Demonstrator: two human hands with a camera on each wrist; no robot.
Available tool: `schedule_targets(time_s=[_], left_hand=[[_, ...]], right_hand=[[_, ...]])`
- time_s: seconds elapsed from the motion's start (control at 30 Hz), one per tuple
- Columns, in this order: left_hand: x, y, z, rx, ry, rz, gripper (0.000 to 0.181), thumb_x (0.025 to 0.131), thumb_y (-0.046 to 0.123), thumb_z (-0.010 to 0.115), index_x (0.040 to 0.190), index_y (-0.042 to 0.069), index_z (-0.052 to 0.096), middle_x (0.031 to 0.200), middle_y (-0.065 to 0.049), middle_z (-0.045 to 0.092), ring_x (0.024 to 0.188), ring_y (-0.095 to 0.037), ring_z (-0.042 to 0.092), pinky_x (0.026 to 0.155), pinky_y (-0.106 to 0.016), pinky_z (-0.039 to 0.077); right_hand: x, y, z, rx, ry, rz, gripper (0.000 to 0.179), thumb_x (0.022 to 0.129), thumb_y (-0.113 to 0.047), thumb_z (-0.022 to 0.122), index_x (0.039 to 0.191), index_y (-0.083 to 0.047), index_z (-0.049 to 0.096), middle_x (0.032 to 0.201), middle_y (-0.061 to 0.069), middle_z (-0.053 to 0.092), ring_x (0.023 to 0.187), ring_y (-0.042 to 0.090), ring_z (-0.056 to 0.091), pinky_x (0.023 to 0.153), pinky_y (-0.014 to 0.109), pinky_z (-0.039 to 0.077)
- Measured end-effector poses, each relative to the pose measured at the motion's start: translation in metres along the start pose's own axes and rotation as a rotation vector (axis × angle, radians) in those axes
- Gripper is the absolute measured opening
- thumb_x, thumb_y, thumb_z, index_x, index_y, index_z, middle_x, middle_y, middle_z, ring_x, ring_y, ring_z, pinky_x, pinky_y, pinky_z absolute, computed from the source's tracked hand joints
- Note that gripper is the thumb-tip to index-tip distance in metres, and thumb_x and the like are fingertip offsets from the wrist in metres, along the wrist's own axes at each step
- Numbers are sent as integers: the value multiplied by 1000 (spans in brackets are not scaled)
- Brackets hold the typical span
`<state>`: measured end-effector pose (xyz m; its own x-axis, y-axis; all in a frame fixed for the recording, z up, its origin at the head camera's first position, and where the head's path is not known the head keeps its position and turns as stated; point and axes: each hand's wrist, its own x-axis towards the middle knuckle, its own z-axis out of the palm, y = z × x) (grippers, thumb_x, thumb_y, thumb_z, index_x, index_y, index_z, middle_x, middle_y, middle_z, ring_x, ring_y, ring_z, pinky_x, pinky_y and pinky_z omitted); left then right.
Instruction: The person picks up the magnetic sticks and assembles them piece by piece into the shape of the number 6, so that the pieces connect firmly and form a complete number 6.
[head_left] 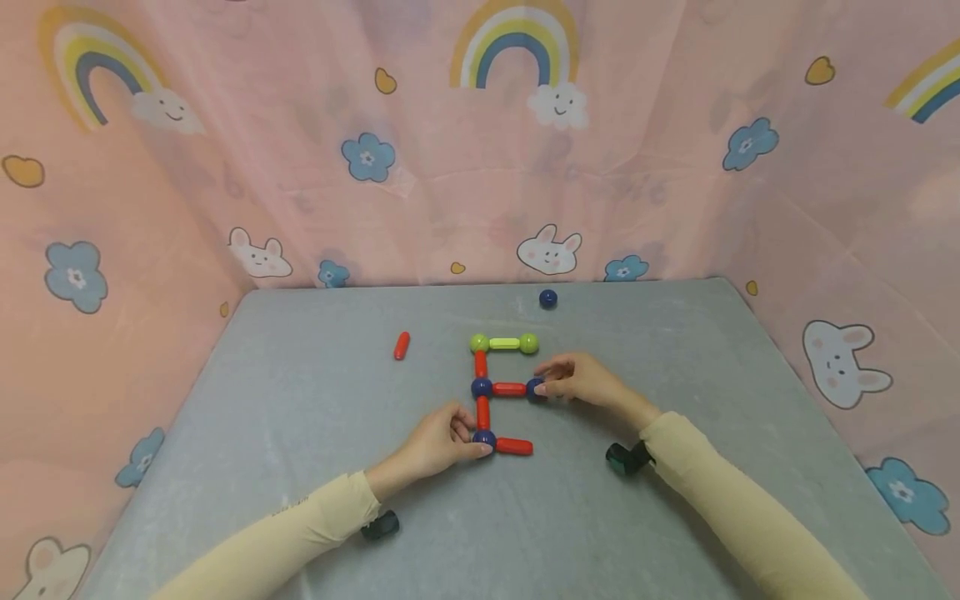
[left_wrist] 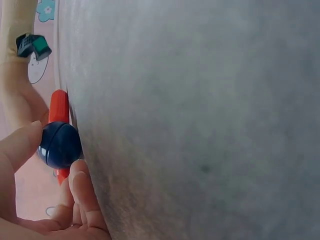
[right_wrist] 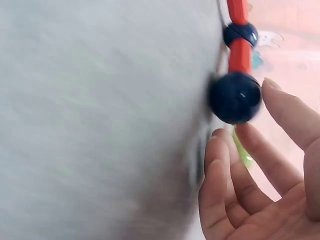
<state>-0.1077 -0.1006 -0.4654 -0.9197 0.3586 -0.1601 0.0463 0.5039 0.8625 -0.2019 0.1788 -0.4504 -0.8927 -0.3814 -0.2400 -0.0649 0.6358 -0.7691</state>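
A flat figure of magnetic rods and balls lies on the table. Its upright side joins a green ball (head_left: 479, 342), a blue ball (head_left: 482, 387) and a lower blue ball (left_wrist: 60, 145) with red rods between them. My left hand (head_left: 438, 442) pinches that lower ball between thumb and fingers; a red rod (head_left: 515, 447) sticks out rightward from it. At the right end of the middle red rod (head_left: 509, 389) is another blue ball (right_wrist: 235, 97). Thumb and index finger of my right hand (head_left: 581, 382) hold this ball, the other fingers loosely bent. A light green rod (head_left: 504, 343) tops the figure, ending in a second green ball (head_left: 529, 343).
One loose red rod (head_left: 402, 346) lies left of the figure. A loose blue ball (head_left: 548, 298) sits near the table's back edge. Pink patterned cloth (head_left: 450, 200) hangs behind and beside the grey table (head_left: 300, 400).
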Motion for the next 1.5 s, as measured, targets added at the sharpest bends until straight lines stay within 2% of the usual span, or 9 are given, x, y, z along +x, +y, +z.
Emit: schedule_targets(time_s=[0.23,0.3,0.4,0.53,0.87,1.0,1.27,1.4,1.5], left_hand=[[-3,1,-1,4,-33,-23,34,84,27,80,100,3,63,72,0,59,59,-9,51,51,-20,39],[-4,0,-2,-14,-54,-40,33,85,28,79,100,3,63,69,0,62,55,-8,54,48,-21,40],[-4,0,-2,-74,-90,-70,34,86,28,77,103,2,63,68,-3,68,51,-9,61,47,-24,48],[-3,-2,-2,-161,-122,-97,36,87,26,77,107,1,61,71,-8,73,52,-12,67,51,-29,57],[-4,-3,-3,-205,-135,-107,36,87,24,77,107,1,60,75,-12,74,55,-12,68,52,-29,57],[-4,-4,-3,-211,-132,-103,35,87,24,77,107,0,60,75,-14,75,55,-12,68,52,-30,58],[-3,-7,-1,-214,-138,-106,36,87,24,77,108,1,60,74,-13,75,55,-11,68,53,-29,58],[-2,-7,-2,-210,-139,-109,36,87,24,77,108,1,60,74,-12,74,54,-11,68,52,-29,57],[-2,-7,-2,-207,-135,-111,35,87,23,76,108,1,60,73,-11,74,54,-10,67,52,-28,57]], right_hand=[[30,-30,-9,-108,36,-86,36,88,-37,74,120,-19,70,105,4,69,92,20,58,77,28,47],[41,-42,-8,-113,19,-116,35,89,-37,73,120,-20,70,110,3,70,97,21,59,82,30,48],[60,-58,-4,-112,-18,-163,32,90,-33,73,119,-21,71,112,2,70,101,20,60,88,33,50],[84,-78,4,-104,-86,-238,32,90,-25,72,121,-18,70,115,4,70,107,20,61,96,39,50],[131,-120,35,-85,-208,-359,32,92,-17,69,125,-15,69,130,8,66,121,21,59,108,43,46],[144,-130,48,-116,-259,-366,33,93,-14,67,126,-17,68,132,7,64,124,22,58,109,42,45],[163,-134,69,-162,-321,-309,40,91,-7,67,130,-17,66,137,10,62,130,26,55,109,42,45],[168,-137,77,-195,-332,-276,44,89,-5,67,130,-20,66,146,9,55,138,27,48,113,45,42],[170,-138,80,-196,-316,-267,41,88,-4,69,126,-18,68,144,8,56,137,27,48,113,45,40]])
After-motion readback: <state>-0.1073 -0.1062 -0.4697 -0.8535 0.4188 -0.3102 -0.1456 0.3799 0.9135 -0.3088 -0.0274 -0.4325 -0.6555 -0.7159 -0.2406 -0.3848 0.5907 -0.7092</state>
